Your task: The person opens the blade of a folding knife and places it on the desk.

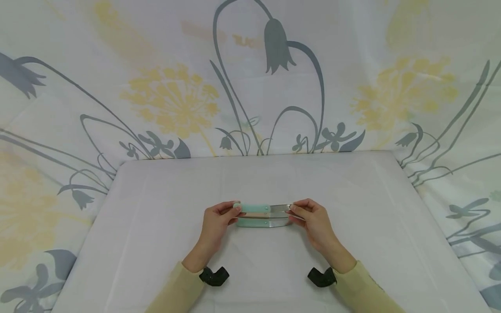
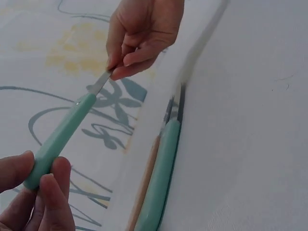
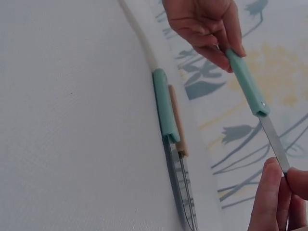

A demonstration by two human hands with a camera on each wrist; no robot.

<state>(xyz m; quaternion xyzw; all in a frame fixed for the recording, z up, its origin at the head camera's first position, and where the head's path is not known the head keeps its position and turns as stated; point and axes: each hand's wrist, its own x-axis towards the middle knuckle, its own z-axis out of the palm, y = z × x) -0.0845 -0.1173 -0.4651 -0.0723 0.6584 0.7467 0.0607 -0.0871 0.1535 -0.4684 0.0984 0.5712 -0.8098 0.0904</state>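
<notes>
A knife with a mint-green handle (image 1: 252,208) and a narrow metal blade (image 3: 274,139) is held level above the table. My left hand (image 1: 218,220) pinches the butt of its handle between thumb and fingers. At the other end, my right hand (image 1: 316,222) pinches the blade near its tip, which the fingers cover. Below it on the table lie two more knives side by side: one with a tan handle (image 2: 145,185), the other with a mint-green handle (image 2: 162,171). Both lying blades point to the right in the head view.
A white-covered table (image 1: 156,243) spreads around the hands. Behind and beside it hangs a curtain (image 1: 250,87) printed with grey and yellow flowers. Black wrist mounts (image 1: 214,277) sit at both sleeve cuffs.
</notes>
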